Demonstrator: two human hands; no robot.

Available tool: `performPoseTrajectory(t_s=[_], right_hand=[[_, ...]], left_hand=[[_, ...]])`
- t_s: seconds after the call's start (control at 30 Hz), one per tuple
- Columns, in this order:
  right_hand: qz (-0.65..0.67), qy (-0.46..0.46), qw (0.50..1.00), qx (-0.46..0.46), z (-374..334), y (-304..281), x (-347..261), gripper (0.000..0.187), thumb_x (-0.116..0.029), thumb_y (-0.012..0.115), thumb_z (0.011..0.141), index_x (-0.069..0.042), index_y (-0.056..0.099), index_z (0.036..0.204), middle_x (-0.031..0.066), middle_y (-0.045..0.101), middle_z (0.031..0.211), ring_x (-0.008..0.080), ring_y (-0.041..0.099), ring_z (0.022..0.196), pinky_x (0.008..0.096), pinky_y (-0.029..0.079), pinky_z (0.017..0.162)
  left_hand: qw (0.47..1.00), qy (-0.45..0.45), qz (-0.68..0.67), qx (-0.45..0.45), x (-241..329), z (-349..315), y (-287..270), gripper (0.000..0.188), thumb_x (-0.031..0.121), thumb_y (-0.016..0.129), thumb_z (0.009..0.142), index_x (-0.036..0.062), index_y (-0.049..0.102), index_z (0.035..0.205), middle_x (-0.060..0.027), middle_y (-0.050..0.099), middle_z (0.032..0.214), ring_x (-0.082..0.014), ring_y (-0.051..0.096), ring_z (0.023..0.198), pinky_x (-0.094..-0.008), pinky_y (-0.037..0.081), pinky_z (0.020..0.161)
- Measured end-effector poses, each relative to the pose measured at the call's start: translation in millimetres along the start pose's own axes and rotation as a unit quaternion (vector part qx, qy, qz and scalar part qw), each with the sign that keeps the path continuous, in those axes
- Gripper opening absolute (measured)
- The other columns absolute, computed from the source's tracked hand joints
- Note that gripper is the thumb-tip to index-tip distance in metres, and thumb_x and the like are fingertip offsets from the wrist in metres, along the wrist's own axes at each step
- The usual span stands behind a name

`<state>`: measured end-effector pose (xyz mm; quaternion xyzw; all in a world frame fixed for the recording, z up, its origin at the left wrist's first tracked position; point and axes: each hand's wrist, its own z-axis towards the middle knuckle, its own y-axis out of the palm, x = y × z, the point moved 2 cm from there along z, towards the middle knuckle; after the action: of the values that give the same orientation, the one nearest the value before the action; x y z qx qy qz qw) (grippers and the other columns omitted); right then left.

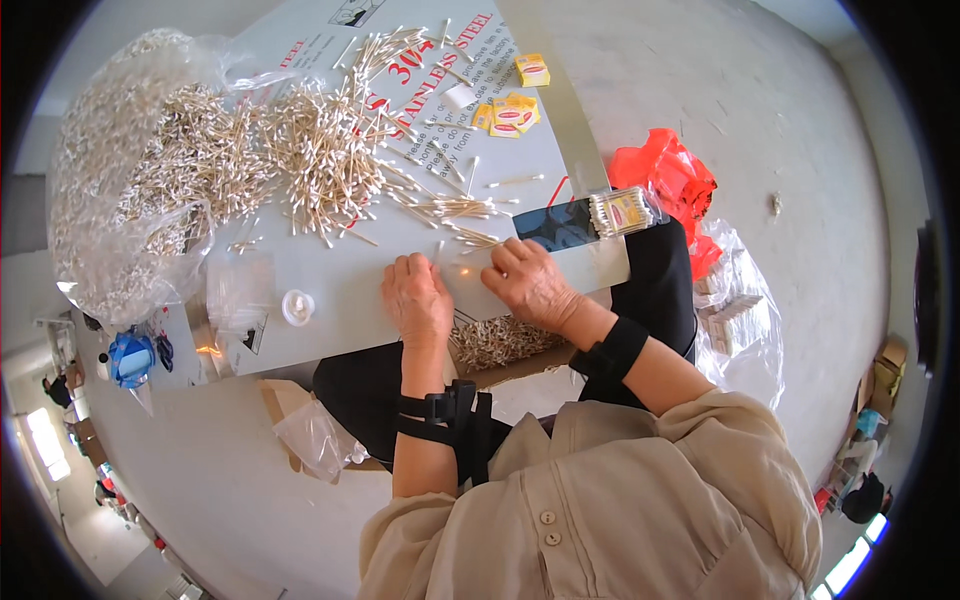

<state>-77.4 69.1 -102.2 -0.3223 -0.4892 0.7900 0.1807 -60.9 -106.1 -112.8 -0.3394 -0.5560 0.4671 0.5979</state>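
My left hand [417, 298] rests at the table's near edge with its fingers curled in; whatever they hold is hidden. A single cotton swab [440, 251] shows just beyond its fingertips. To its right, my right hand [530, 287] has its thumb and fingers drawn together, and what is between them is too small to make out. Several loose cotton swabs [474, 237] lie right beside its knuckles. Beyond both hands spreads a large heap of cotton swabs [325, 160], spilling from a clear plastic bag [75, 190] on the left.
Small yellow cards [512, 115] lie at the table's far right. A clear pack of swabs [622, 212] sits near the right edge. A round white tub [297, 307] and clear bags [240, 290] are at left. Below my hands, a box [505, 345] holds swabs. A red bag [665, 180] hangs right.
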Motion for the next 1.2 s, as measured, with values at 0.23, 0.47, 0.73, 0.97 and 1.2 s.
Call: performPoseTrajectory(t_s=[0.23, 0.47, 0.73, 0.97, 1.2], right_hand=[[0.022, 0.008, 1.000, 0.002, -24, -9, 27, 0.014, -0.013, 0.060, 0.070, -0.007, 0.058, 0.082, 0.0064, 0.053, 0.084, 0.0237, 0.054, 0.084, 0.0350, 0.047, 0.075], [0.040, 0.022, 0.999, 0.011, -24, -8, 23, 0.014, -0.012, 0.059, 0.072, -0.007, 0.057, 0.085, 0.0068, 0.053, 0.086, 0.0236, 0.054, 0.085, 0.0351, 0.047, 0.076], [0.130, 0.113, 0.982, 0.080, -24, -10, 20, 0.020, -0.007, 0.068, 0.071, -0.005, 0.054, 0.085, 0.0099, 0.053, 0.085, 0.0289, 0.056, 0.083, 0.0377, 0.048, 0.075], [0.164, 0.179, 0.951, 0.192, 21, -12, 40, 0.031, -0.007, 0.073, 0.069, -0.005, 0.059, 0.098, 0.0106, 0.055, 0.090, 0.0294, 0.057, 0.087, 0.0388, 0.049, 0.078], [-0.044, 0.089, 0.994, 0.044, 63, 14, 74, 0.010, -0.017, 0.070, 0.073, -0.010, 0.066, 0.078, 0.0063, 0.059, 0.082, 0.0261, 0.058, 0.087, 0.0366, 0.050, 0.074]], left_hand=[[1.000, -0.004, -0.016, -0.026, 10, -8, 2, 0.013, 0.000, 0.063, 0.077, 0.0049, 0.055, 0.084, -0.0101, 0.057, 0.086, -0.0316, 0.055, 0.087, -0.0443, 0.043, 0.076], [0.999, 0.050, -0.005, 0.010, 10, 7, -9, 0.012, -0.001, 0.062, 0.078, 0.0058, 0.055, 0.086, -0.0082, 0.056, 0.091, -0.0291, 0.054, 0.093, -0.0417, 0.043, 0.079], [0.970, 0.236, -0.033, -0.039, 44, 38, -2, 0.023, 0.007, 0.065, 0.079, 0.0060, 0.058, 0.101, -0.0069, 0.059, 0.112, -0.0275, 0.052, 0.108, -0.0416, 0.041, 0.090], [0.977, 0.211, 0.001, 0.019, 41, -8, 24, 0.051, 0.010, 0.066, 0.079, -0.0018, 0.053, 0.126, -0.0141, 0.055, 0.123, -0.0327, 0.048, 0.121, -0.0486, 0.036, 0.106], [0.973, 0.220, -0.051, 0.046, 52, -1, 29, 0.038, 0.006, 0.062, 0.081, -0.0019, 0.059, 0.118, -0.0134, 0.057, 0.114, -0.0327, 0.052, 0.111, -0.0452, 0.042, 0.098]])
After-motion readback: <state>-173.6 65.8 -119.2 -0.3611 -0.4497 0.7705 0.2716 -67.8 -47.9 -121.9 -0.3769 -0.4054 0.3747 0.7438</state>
